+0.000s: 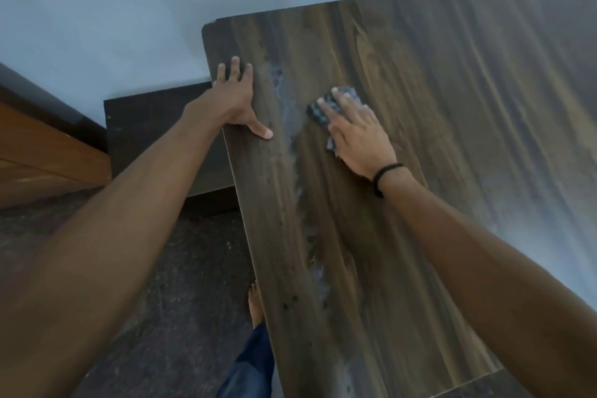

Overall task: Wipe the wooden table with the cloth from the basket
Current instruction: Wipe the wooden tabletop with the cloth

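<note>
The wooden table fills the right side of the head view, dark brown with streaked grain. A pale streak of dust or residue runs lengthwise near its left edge. My right hand presses a dark patterned cloth flat on the tabletop, just right of the streak; most of the cloth is hidden under the fingers and palm. My left hand lies flat on the table's left edge, fingers spread, holding nothing. No basket is in view.
A pale blue wall stands behind the table. A dark low board sits beside the table's left edge, and brown wooden furniture is at far left. My bare foot stands on the dark floor.
</note>
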Motion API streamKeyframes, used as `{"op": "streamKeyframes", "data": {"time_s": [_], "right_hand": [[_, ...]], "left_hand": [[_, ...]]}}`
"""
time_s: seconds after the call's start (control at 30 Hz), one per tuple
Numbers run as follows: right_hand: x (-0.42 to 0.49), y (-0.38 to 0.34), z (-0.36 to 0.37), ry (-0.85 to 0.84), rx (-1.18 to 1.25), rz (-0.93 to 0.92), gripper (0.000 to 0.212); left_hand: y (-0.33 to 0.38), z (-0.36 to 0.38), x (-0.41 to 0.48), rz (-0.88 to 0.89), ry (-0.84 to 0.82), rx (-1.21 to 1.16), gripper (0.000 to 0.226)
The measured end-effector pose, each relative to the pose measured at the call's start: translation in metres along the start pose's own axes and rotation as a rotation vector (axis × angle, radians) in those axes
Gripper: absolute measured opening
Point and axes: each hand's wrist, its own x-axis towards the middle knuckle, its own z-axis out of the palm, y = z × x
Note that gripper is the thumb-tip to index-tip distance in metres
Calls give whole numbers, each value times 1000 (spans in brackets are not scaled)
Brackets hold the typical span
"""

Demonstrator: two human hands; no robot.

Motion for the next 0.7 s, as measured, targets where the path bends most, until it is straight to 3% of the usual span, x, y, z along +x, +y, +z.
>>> {"op": "streamKeyframes", "data": {"time_s": [0.03, 0.07, 0.2, 0.23, 0.33, 0.47, 0.5, 0.6, 0.63, 0.7], "right_hand": [[9, -4, -1, -1, 29, 136, 52], [9, -13, 2, 8, 43, 150, 53], [-13, -7, 8, -66, -47, -296, 52], [4, 5, 6, -11, -48, -262, 51], [44, 11, -3, 14, 40, 86, 52], [29, 8, 3, -73, -24, -278, 52], [40, 16, -1, -35, -20, -269, 52], [87, 17, -9, -19, 49, 80, 51], [90, 8, -6, -29, 51, 101, 52], [76, -4, 2, -40, 15, -113, 52]], "left_hand": [[2, -2, 1, 0, -2, -2, 148], [4, -3, 3, 5, 1, -2, 148], [12, -11, 11, 16, 24, -8, 148], [12, -13, 13, 16, 22, -8, 148], [13, -15, 16, 4, 6, 5, 150], [14, -11, 20, 4, -2, 24, 152], [13, -11, 21, 3, -5, 31, 152], [14, -13, 24, -7, -21, 31, 152], [15, -12, 24, -11, -24, 27, 153], [16, -10, 22, -4, -21, 26, 154]]}}
